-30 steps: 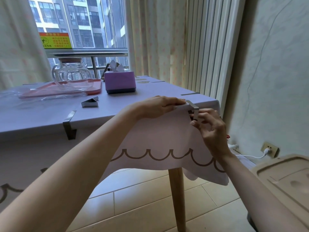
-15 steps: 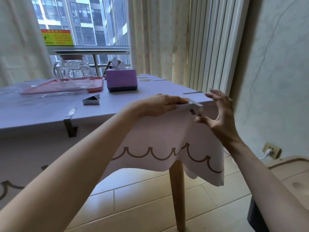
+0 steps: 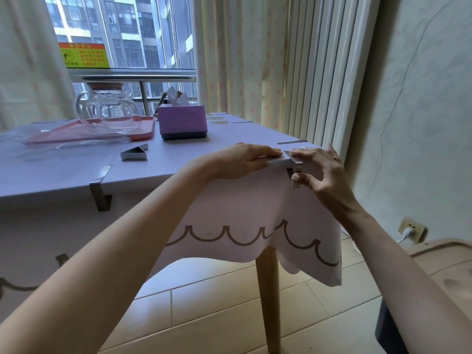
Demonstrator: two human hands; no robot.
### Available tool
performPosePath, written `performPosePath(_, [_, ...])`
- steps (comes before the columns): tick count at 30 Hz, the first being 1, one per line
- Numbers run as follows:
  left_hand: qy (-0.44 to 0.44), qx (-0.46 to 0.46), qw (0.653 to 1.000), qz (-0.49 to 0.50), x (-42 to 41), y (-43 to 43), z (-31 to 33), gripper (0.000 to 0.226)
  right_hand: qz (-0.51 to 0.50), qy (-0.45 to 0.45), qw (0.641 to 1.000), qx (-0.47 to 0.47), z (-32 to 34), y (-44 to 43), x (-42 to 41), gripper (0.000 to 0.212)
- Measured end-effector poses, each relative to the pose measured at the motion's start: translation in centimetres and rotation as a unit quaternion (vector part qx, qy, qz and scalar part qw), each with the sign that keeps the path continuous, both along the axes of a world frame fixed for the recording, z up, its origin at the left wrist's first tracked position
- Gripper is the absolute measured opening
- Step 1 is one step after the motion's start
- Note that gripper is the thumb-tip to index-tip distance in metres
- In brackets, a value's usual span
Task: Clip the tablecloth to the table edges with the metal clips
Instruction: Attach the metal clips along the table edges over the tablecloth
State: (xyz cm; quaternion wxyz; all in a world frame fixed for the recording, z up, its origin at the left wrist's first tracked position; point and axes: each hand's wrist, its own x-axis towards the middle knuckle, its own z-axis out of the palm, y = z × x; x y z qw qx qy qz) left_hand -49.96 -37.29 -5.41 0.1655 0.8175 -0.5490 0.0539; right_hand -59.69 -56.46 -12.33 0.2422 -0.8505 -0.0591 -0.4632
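Observation:
A pale lilac tablecloth point(image 3: 242, 215) with a brown scalloped border covers the table and hangs over its near edge. A metal clip point(image 3: 293, 166) sits on the near right corner edge, one arm on top, the other hanging down the front. My right hand point(image 3: 316, 172) pinches this clip, fingers on its top arm and thumb against its lower arm. My left hand point(image 3: 242, 159) lies flat on the cloth just left of the clip, fingers straight. Another clip point(image 3: 101, 190) grips the near edge further left. Loose clips point(image 3: 134, 154) lie on the tabletop.
A glass jug point(image 3: 107, 111) stands on a pink tray point(image 3: 143, 130) at the back, beside a purple tissue box point(image 3: 182, 121). Flat clips point(image 3: 291, 142) show along the right edge. A wooden table leg point(image 3: 268, 300), a wall socket point(image 3: 411, 229) and a beige bin lid point(image 3: 449, 264) lie to the right.
My right hand let go of the clip and spread open half a second ago, then came back and now pinches the clip on the corner edge. My left hand stays flat on the cloth.

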Motion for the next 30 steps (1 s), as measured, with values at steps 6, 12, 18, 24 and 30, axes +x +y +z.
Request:
performPosePath(6, [-0.005, 0.009, 1.0, 0.004, -0.1, 0.0, 0.0, 0.04, 0.02, -0.005, 1.0, 0.017, 0.0, -0.1, -0.2, 0.048])
performPosePath(12, [-0.02, 0.013, 1.0, 0.008, -0.1, -0.1, 0.0, 0.04, 0.01, -0.045, 0.997, 0.061, -0.4, 0.2, 0.1, 0.04])
performPosePath(18, [-0.019, 0.012, 1.0, 0.009, -0.1, -0.1, -0.1, 0.039, -0.043, -0.069, 0.994, 0.067, -0.4, 0.9, 1.3, 0.039])
performPosePath(24, [-0.026, 0.011, 1.0, 0.009, -0.2, 0.0, -0.1, 0.039, -0.061, -0.083, 0.993, 0.056, -0.4, 1.1, 1.7, 0.038])
performPosePath(30, [-0.019, -0.016, 1.0, 0.007, -0.7, 0.0, 0.1, 0.037, -0.08, -0.056, 0.994, -0.058, -0.8, 0.5, 1.6, 0.045])
